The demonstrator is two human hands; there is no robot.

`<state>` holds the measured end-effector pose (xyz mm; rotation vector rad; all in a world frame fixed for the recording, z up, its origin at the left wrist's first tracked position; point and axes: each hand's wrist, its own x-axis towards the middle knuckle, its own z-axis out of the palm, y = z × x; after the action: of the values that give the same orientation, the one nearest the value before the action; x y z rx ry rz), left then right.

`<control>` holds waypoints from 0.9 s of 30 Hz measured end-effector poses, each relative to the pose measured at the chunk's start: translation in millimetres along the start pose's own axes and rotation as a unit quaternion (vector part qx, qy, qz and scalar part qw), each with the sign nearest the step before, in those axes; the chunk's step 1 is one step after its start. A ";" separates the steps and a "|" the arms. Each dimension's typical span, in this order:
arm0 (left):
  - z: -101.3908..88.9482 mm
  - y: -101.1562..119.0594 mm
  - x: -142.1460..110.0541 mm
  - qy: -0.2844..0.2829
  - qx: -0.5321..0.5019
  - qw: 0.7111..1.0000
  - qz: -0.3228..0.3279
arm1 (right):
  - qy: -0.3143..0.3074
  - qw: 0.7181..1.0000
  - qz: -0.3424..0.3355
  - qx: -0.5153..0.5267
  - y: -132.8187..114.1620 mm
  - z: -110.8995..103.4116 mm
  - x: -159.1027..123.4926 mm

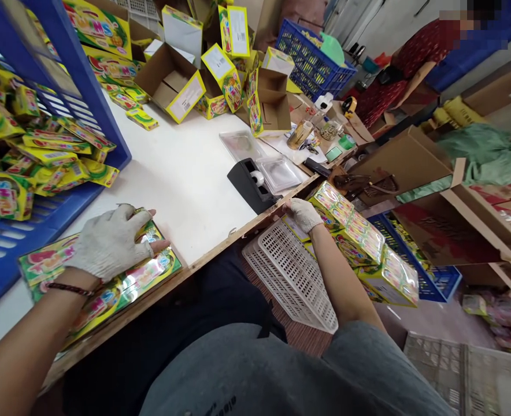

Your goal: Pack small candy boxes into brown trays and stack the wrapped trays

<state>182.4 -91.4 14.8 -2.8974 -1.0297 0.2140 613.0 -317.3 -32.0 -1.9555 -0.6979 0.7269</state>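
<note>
My left hand [112, 240], in a white glove with bare fingertips, lies spread on glossy green and yellow printed packs [140, 277] at the table's front edge. The packs lie flat, partly covered by my hand and forearm. My right hand [305, 215], gloved too, is past the table edge, over a white slatted basket [299, 271]. Its fingers are curled by a white and yellow panel, and what they grip is hidden. Next to my right forearm stands a row of filled display boxes [359, 242]. A black tape dispenser [253, 185] sits on the table near that hand.
At left, a tilted blue crate [108, 153] holds many small yellow packs. Open display cartons [171, 81] pile up at the back of the white table [186, 167]. Clear plastic trays [277, 173] lie beyond the dispenser. Large cardboard boxes [450, 225] and another person [411, 63] are at right.
</note>
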 end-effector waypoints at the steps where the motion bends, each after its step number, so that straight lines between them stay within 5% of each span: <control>1: 0.4 -0.1 0.3 0.001 0.000 1.000 0.001 | 0.000 1.000 0.008 0.013 0.8 0.3 -1.0; 12: -5.1 0.6 -0.6 -0.013 -0.002 1.000 -0.002 | -0.019 0.996 0.083 0.031 7.4 20.0 12.5; 17: -5.4 0.1 -0.6 -0.010 -0.010 1.000 -0.001 | -0.054 0.993 0.094 -0.045 5.2 13.1 -16.3; 22: -1.0 1.8 -4.5 0.009 -0.023 1.000 -0.001 | -0.153 0.981 0.090 -0.075 -1.7 10.6 -47.0; 27: 1.7 8.1 -8.6 -0.001 -0.062 0.998 -0.008 | -0.373 0.927 -0.029 -0.026 -59.4 79.8 -36.2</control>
<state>180.6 -103.1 13.2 -2.9978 -1.1041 0.1574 520.5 -273.7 -4.9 -1.6634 -1.2253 1.4523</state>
